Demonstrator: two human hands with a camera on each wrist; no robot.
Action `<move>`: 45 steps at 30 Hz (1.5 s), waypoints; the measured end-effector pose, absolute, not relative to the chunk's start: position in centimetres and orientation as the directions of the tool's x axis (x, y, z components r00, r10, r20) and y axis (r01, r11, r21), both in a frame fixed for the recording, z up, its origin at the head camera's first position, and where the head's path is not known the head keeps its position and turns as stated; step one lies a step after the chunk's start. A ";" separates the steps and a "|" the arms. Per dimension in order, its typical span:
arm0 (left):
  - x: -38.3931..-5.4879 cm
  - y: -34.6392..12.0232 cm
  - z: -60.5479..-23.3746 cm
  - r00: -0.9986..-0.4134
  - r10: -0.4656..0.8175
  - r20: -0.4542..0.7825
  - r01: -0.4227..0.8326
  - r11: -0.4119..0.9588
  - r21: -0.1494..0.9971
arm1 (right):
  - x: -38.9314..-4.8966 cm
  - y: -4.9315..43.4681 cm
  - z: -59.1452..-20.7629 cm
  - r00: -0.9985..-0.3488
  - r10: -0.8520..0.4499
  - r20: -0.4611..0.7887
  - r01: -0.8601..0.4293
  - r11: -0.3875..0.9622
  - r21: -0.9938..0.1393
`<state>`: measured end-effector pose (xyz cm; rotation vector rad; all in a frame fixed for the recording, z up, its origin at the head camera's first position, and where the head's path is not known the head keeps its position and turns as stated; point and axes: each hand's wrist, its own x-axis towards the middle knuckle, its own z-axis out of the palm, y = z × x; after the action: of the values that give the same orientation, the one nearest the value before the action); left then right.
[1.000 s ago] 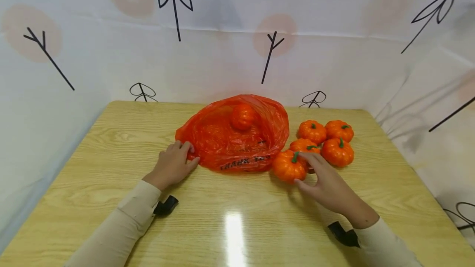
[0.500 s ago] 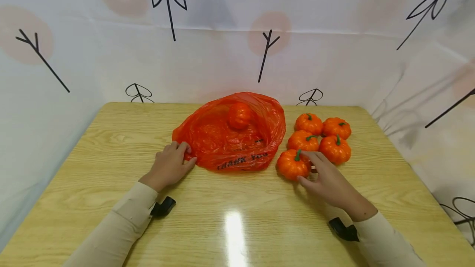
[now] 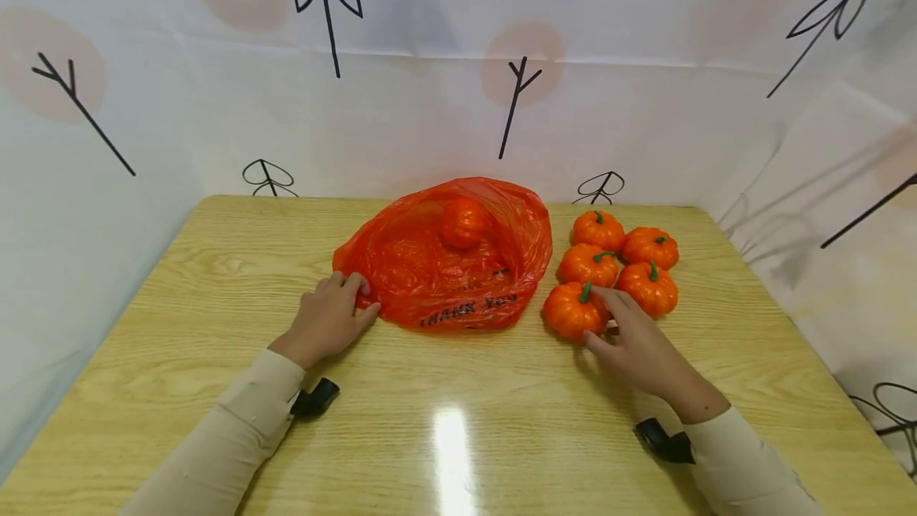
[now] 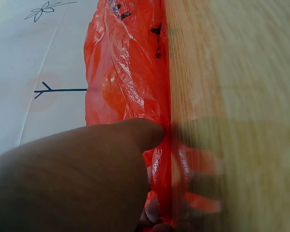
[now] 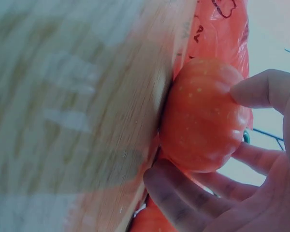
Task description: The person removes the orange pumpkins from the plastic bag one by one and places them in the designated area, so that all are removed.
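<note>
A thin red plastic bag (image 3: 458, 305) with black "THANK YOU" lettering lies mouth-up mid-table. One orange pumpkin (image 3: 462, 223) shows inside it, towards the back. My left hand (image 3: 325, 321) holds the bag's left edge; in the left wrist view the thumb (image 4: 145, 133) presses the film and the fingers are partly hidden behind it. To the right of the bag, my right hand (image 3: 637, 341) grips a small pumpkin (image 3: 573, 313) with a green stem. In the right wrist view that pumpkin (image 5: 203, 116) rests at the tabletop, the thumb on one side and fingers round the other.
Several more small pumpkins (image 3: 647, 291) stand clustered just behind the right hand, close to one another. The wooden table (image 3: 387, 420) meets a white patterned cloth (image 3: 415, 126) at its back and sides. Each wrist carries a black mount (image 3: 315, 398).
My right hand has moved the gripped pumpkin rightward and slightly back, away from the bag towards the cluster. The two pumpkins behind it have shifted slightly back. My left hand stays on the bag.
</note>
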<state>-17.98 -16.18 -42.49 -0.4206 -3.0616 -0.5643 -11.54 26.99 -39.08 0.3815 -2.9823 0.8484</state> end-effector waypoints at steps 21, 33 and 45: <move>-17.8 -16.4 -42.2 -0.967 0.251 0.039 0.249 0.904 0.347 | -11.9 25.9 -38.4 -0.948 -0.065 0.311 -0.220 0.840 -0.495; -17.8 -16.5 -42.5 -0.968 0.248 0.043 0.248 0.907 0.340 | -13.0 24.1 -38.5 -0.736 -0.028 0.677 -0.466 0.746 -0.476; -17.9 -16.1 -42.5 -0.966 0.252 0.048 0.253 0.904 0.345 | -13.7 21.8 -38.0 -0.828 -0.117 0.548 -0.444 0.734 -0.514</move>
<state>-17.93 -16.07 -42.50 -0.4064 -3.0629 -0.5551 -13.68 21.82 -38.05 0.4261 -2.4457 0.8984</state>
